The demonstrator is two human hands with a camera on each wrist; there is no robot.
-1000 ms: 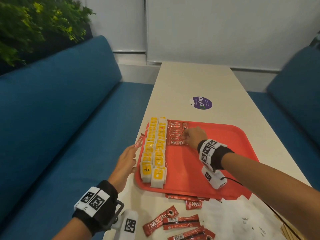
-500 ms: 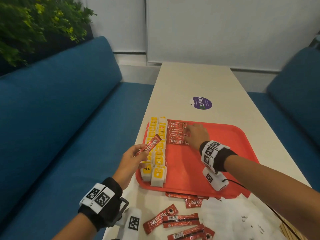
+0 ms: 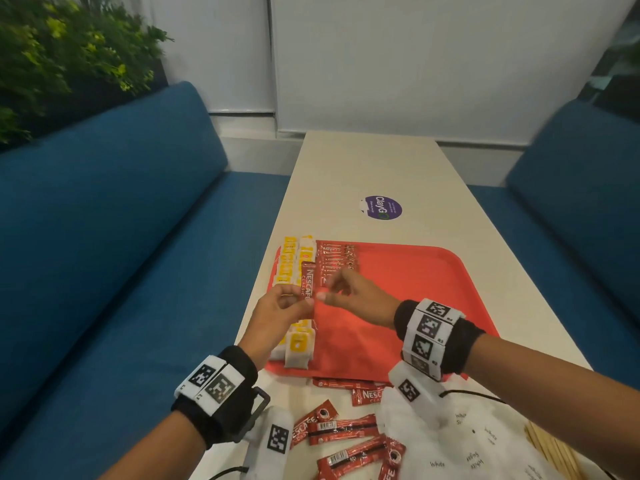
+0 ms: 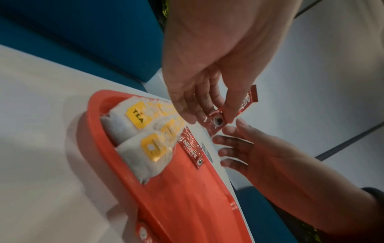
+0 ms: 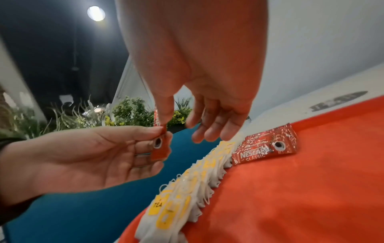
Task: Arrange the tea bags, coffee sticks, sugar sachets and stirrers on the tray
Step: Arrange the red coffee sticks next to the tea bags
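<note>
**Coffee sticks half laid out as one passes between hands above the tray**

A person's left hand (image 3: 277, 308) pinches a red coffee stick (image 3: 307, 280) by its lower end and holds it upright over the left part of the red tray (image 3: 415, 271), while the right hand (image 3: 349, 299) closes thumb and forefinger on the same stick; the right-wrist view shows the thumb on the wrapper, the other fingers hanging loose. Two rows of tea bags (image 3: 294, 268) already run along the tray's left edge, and a short row of coffee sticks (image 3: 334, 259) lies just beside them at the far end. By that reckoning the tea looks finished and the coffee only begun: more loose coffee sticks (image 3: 341, 433) lie on the table (image 3: 363, 168) nearer than the tray, some tucked partly under its near rim. White sugar sachets (image 3: 460, 445) and wooden stirrers (image 3: 550, 448) sit untouched at the near right corner, the stirrers cut off by the picture's edge. How many sticks are in the row cannot be counted, and the hands hide the middle tea bags
</note>
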